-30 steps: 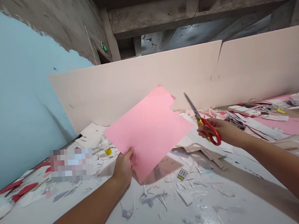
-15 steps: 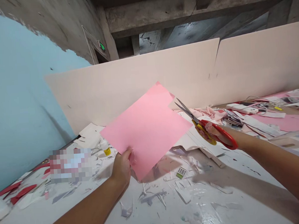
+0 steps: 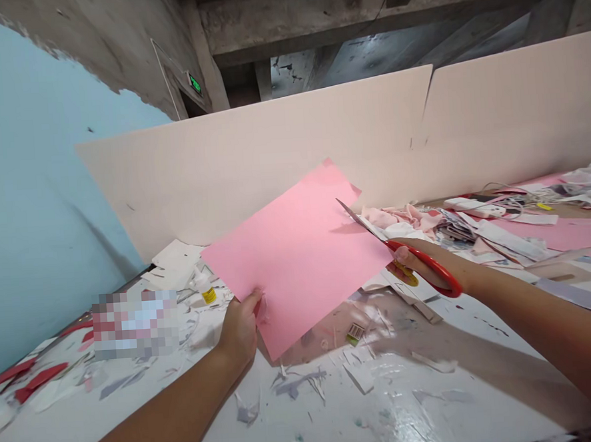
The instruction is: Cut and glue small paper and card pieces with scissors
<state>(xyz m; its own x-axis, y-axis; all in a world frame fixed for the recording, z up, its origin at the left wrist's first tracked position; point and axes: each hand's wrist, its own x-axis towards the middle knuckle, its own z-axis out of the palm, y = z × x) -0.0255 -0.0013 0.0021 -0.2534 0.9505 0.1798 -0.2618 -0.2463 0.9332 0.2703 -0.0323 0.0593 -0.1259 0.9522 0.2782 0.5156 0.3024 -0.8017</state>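
Observation:
My left hand (image 3: 240,326) pinches the near left corner of a pink paper sheet (image 3: 297,254) and holds it up, tilted, above the white table (image 3: 387,409). My right hand (image 3: 418,267) grips red-handled scissors (image 3: 408,257). Their blades reach onto the sheet's right edge, just below a notch cut out of its far right corner. The blade tips lie over the paper.
Paper scraps and cuttings litter the table. A small glue bottle (image 3: 205,288) stands left of the sheet. Red paper pieces (image 3: 20,388) lie at the far left. Pink sheets, cloth and cables (image 3: 500,222) pile up at the right. A pale board wall (image 3: 320,139) backs the table.
My right hand has brought the scissors down and left, from clear of the sheet to its right edge, with the blades now on the paper. The left hand keeps its grip.

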